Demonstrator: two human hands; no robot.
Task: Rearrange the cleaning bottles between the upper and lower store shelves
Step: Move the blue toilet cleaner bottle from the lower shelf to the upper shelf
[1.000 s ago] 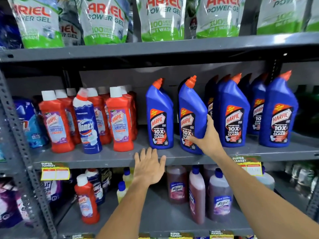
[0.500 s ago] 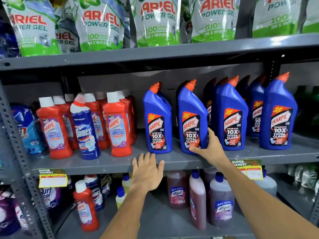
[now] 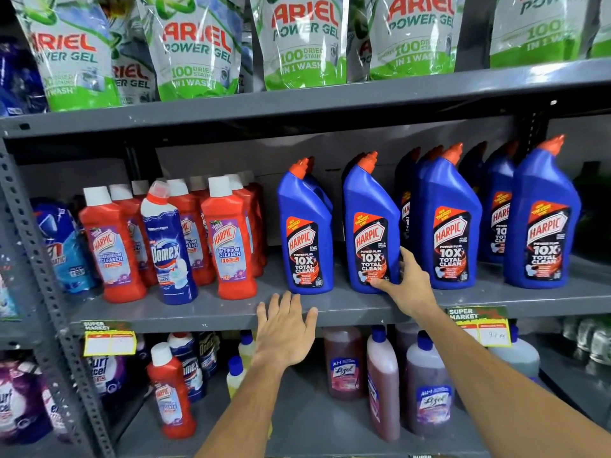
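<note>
A blue Harpic bottle (image 3: 367, 206) with an orange cap stands upright on the grey middle shelf (image 3: 198, 312). My right hand (image 3: 408, 285) grips its lower right corner, thumb on the front of the label and fingers round the side. A second blue Harpic bottle (image 3: 305, 226) stands just left of it, and several more (image 3: 453, 223) stand to its right. My left hand (image 3: 284, 328) lies flat with fingers spread on the shelf's front edge and holds nothing. The lower shelf (image 3: 297, 418) carries a red Harpic bottle (image 3: 170, 391) and brownish Lizol bottles (image 3: 429, 385).
Red Harpic bathroom cleaner bottles (image 3: 228, 246) and a Domex bottle (image 3: 168, 249) fill the middle shelf's left part. Ariel pouches (image 3: 297, 38) stand on the top shelf. A perforated steel post (image 3: 39, 259) rises at the left. Yellow price tags (image 3: 109, 338) hang from the shelf edge.
The blue Harpic bottle went from tilted to standing upright on the shelf. My right hand slid down to its base. My left hand stayed at the shelf edge.
</note>
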